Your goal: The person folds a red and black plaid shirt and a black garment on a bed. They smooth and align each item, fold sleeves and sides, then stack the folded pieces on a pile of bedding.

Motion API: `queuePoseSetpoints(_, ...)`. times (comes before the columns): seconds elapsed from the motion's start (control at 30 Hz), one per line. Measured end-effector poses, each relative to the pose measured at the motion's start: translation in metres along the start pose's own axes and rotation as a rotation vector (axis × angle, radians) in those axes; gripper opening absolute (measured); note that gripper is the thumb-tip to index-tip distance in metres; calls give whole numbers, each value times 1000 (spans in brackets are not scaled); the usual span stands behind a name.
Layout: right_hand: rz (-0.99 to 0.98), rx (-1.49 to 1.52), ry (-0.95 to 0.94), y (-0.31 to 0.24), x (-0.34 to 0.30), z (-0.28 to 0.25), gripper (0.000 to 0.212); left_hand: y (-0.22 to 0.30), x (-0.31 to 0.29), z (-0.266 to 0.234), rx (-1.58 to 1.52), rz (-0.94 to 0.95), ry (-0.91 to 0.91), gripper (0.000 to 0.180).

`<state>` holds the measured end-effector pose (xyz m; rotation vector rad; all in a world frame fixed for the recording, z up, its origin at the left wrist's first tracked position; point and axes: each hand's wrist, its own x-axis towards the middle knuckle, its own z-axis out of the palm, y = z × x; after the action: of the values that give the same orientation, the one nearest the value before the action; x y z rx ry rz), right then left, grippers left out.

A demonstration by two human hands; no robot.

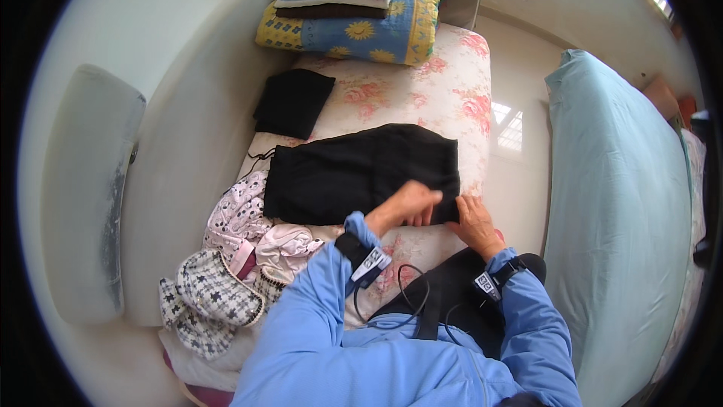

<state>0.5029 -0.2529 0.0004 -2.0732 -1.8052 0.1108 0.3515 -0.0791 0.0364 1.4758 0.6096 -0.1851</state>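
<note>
Left hand: fingers curled, pressing down on the near right corner of a black garment; whether it pinches the cloth, cannot tell. Right hand: flat, fingers spread narrowly, resting just beside that same corner, fingertips touching the garment's edge. Both wrists carry dark strapped devices with cables.

The black garment lies folded flat across the middle of a floral mattress, its right edge near the mattress's right edge.

Beyond it, toward the far left: a smaller folded black piece, apart from the garment. At the far end, a stack of folded bedding, sunflower-print quilt under a red plaid piece.

Near left corner: a heap of loose clothes, pink-patterned and black-and-white checked, touching the garment's left end.

Right of the mattress: bare floor, then a pale blue mattress.
</note>
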Motion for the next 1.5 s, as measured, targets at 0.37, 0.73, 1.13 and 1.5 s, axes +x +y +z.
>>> queuePoseSetpoints(0.37,-129,-111,76,9,5,7,16,51,154,-17,1143,213,391,28)
queuePoseSetpoints(0.73,20,-38,-373,17,-1,-23,14,31,164,-9,1004,623,823,15)
queuePoseSetpoints(1.13,-148,-34,-115,12,53,10,67,-40,45,2,1056,282,1044,67)
queuePoseSetpoints(1.5,-478,-15,-59,9,105,11,62,-62,16,29,1049,135,1038,75)
